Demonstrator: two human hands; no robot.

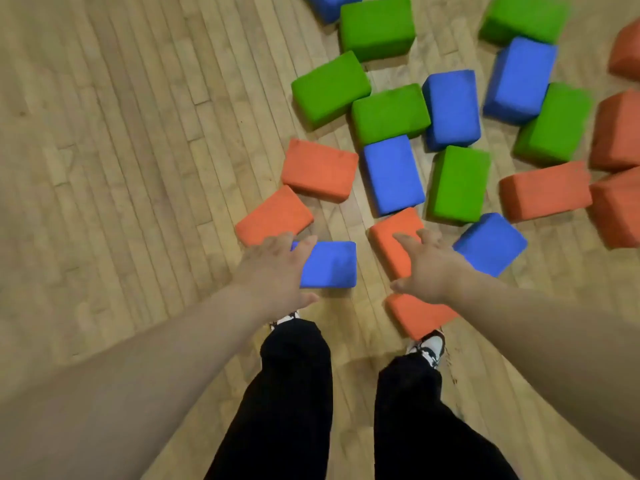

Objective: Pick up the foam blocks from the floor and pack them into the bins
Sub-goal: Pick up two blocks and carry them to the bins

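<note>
Wooden plank floor (121,150) strewn with foam blocks (457,185) ahead of both hands. The left hand (273,271) is spread open over a blue block (332,265), and the right hand (433,271) over an orange block (388,244). Nothing is gripped. The reaching step is judged to be in hand, and fingers must next be closed round each block. No bins are visible.
</note>
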